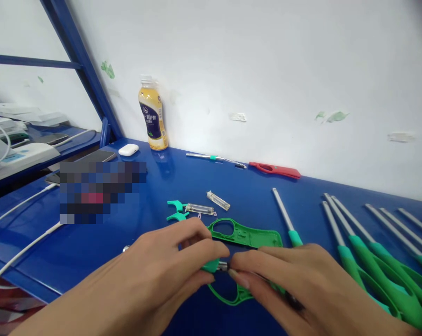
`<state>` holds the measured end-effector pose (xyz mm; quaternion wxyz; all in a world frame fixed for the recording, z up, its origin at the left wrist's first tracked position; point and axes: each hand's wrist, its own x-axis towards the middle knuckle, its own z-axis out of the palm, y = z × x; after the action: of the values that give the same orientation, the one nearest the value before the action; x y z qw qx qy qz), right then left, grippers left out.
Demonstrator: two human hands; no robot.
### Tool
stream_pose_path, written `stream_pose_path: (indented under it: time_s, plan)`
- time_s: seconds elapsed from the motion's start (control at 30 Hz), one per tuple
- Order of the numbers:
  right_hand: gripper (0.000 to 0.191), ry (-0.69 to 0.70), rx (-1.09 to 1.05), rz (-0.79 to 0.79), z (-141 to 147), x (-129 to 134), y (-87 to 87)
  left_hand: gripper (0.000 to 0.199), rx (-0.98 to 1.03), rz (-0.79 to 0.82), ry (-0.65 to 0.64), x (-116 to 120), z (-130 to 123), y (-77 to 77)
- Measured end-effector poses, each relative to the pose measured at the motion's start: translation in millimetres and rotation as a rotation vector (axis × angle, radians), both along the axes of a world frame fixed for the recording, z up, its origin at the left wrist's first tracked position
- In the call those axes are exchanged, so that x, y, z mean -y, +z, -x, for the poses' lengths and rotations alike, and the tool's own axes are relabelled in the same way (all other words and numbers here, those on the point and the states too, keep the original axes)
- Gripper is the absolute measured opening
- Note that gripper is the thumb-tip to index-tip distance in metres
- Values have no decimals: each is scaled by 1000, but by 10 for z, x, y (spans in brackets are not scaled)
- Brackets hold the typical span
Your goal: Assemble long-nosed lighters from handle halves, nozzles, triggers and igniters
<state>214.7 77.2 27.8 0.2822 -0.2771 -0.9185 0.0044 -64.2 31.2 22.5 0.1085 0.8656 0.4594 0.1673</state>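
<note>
My left hand (169, 268) is closed around a teal plastic collar (211, 266) with a short metal end sticking out. Its thumb and index finger pinch the collar. Fingertip to fingertip with it, my right hand (284, 277) pinches a small dark part at that metal end; the fingers hide most of it. Beyond the hands lies a green lighter shell half (259, 236), and another green shell half (228, 298) is partly covered below them. Two clear lighter fuel tanks (200, 209) and teal triggers (176, 205) rest just behind my left hand.
Several green long-neck lighters (389, 289) lie at right, metal tubes pointing away. Near the wall are a red lighter shell (277, 171), a metal tube (200, 156), a yellow bottle (154, 116) and a white earbud case (128, 150). White cables (22, 252) cross the left side.
</note>
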Motion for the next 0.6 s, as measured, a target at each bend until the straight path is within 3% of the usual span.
stream_pose_path:
  time_s: [0.1, 0.2, 0.43, 0.6]
  plan:
    - [48, -27, -52, 1, 7, -16, 19, 50, 8, -71, 41, -27, -10, -17]
    - [40, -42, -75, 45, 5, -25, 17, 51, 46, -77, -10, -73, -26, 8]
    - [23, -17, -126, 280, -10, -26, 32, 65, 34, -52, -36, -17, -39, 8]
    - [20, -11, -171, 329, -20, 1, 66, 43, 144, -81, 39, 38, -125, 28]
